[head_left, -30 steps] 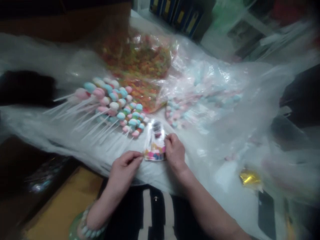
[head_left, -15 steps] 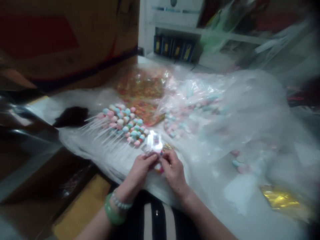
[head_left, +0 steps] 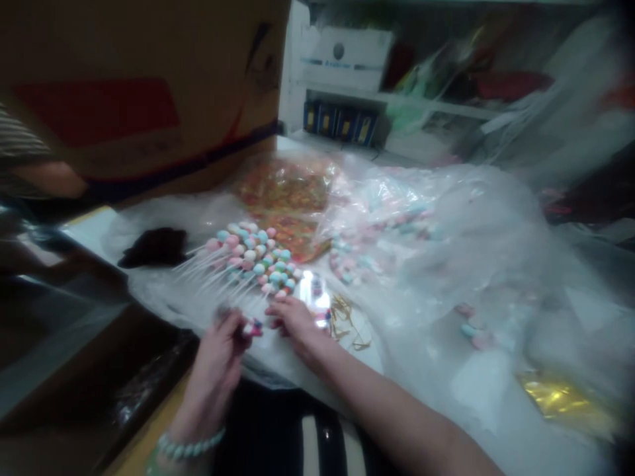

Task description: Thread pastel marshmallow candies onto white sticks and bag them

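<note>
A small pink and white item [head_left: 253, 328] is pinched in my left hand [head_left: 225, 340], near the front edge of the plastic-covered table. My right hand [head_left: 292, 322] reaches left across the table, its fingers bent at the sticks of the pastel ball skewers [head_left: 253, 251]; whether it grips one is too blurred to tell. Just right of that hand lies a shiny clear packet [head_left: 315, 297]. Gold twist ties [head_left: 347, 320] are scattered beside the packet.
Behind are a bag of orange-green pieces [head_left: 292, 192] and a large clear bag of pastel balls [head_left: 387, 225]. A cardboard box [head_left: 198, 86] stands back left, a dark object [head_left: 156, 247] left, a gold packet [head_left: 560, 395] right. Another person's arm shows far left.
My hands have parted and moved left, the left one carrying the pink and white item. The right hand has left the shiny packet, and the gold ties now show. The view has shifted slightly.
</note>
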`<state>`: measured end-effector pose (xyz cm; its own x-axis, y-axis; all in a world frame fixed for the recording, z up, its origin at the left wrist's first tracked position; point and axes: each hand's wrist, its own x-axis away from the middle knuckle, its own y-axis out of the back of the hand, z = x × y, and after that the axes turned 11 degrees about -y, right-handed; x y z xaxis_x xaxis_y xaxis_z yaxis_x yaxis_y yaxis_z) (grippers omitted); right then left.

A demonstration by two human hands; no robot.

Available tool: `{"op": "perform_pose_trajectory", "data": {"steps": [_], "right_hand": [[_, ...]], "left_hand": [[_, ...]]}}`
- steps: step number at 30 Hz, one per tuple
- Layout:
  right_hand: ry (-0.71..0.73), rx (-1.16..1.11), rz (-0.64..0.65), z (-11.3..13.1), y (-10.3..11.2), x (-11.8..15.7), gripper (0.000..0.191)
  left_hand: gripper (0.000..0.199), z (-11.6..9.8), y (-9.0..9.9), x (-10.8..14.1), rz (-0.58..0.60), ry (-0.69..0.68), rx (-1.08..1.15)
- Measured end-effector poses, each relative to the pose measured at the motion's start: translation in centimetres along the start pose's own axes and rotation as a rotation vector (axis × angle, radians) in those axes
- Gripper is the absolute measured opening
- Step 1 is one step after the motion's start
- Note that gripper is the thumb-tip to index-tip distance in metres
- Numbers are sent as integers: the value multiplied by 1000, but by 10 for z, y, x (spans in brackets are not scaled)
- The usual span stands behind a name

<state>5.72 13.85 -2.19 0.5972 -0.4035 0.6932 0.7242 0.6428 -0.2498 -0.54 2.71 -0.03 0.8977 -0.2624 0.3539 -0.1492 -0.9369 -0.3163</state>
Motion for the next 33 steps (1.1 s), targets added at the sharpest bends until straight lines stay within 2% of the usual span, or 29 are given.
{"op": "perform_pose_trajectory", "data": {"steps": [2, 5, 8, 11, 14, 17, 20, 22, 24, 26, 29, 33], "right_hand": [[-55, -56, 8, 5, -15, -13, 9], [10, -77, -41, 9, -17, -20, 11], [84, -75, -79, 7, -2, -11, 10], [171, -7, -45, 0, 19, 9, 9], [264, 12, 14, -8, 32, 35, 8], [289, -7, 33, -16, 34, 54, 10], [293, 26, 38, -23, 34, 60, 10], [263, -18, 31, -27, 36, 58, 10], [258, -92, 8, -28, 42, 54, 9], [296, -110, -7, -27, 51, 53, 10], [372, 18, -39, -20, 64, 55, 10], [436, 202, -125, -16, 75, 55, 13]], "left_hand": [[14, -5, 9, 0, -31, 32, 29], [13, -9, 19, 0, -46, 88, 49], [13, -10, 22, 1, -40, 128, 27], [5, -6, 16, 2, 24, 140, -14], [10, 8, 2, 6, 55, 63, -10], [22, 28, -14, 13, 75, -69, -40], [29, 42, -26, 23, 135, -203, -75], [31, 46, -33, 28, 156, -232, -65], [28, 47, -39, 31, 140, -177, -37], [23, 45, -44, 30, 144, -42, 15], [19, 39, -47, 28, 181, 146, 4], [25, 37, -46, 30, 323, 221, -172]]}}
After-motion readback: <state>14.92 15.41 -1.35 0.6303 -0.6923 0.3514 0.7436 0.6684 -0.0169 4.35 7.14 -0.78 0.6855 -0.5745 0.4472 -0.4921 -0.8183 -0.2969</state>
